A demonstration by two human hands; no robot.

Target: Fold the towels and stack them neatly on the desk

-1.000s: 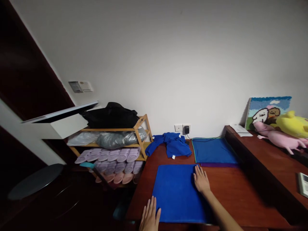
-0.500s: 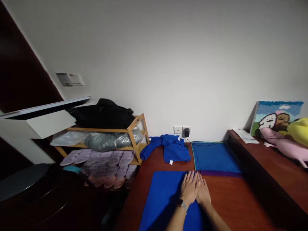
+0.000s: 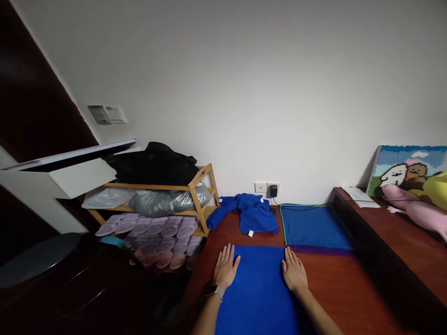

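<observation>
A bright blue cloth (image 3: 260, 293) lies flat on the reddish-brown table, its lower end running out of view. My left hand (image 3: 225, 270) rests flat on its far left corner, fingers stretched and thumb apart, with a watch on the wrist. On the far right corner lies my right hand (image 3: 294, 270), also flat with fingers extended. Beyond them sits a crumpled heap of blue cloth (image 3: 256, 216) with white tags. A darker blue cloth with green edging (image 3: 316, 225) is spread behind my right hand, and a purple cloth edge (image 3: 323, 251) shows beneath it.
To the left, a wooden rack (image 3: 204, 204) holds slippers (image 3: 150, 228), plastic-wrapped bundles and a black bag (image 3: 155, 165). A charger (image 3: 273, 190) is plugged into the wall. On the raised ledge at right are papers (image 3: 361, 197), a pink plush toy (image 3: 415, 207) and a tufted picture (image 3: 408, 167).
My left hand has moved left across the blue cloth, from beside my right hand to the opposite corner. My right hand stays at the right edge. The view has shifted slightly.
</observation>
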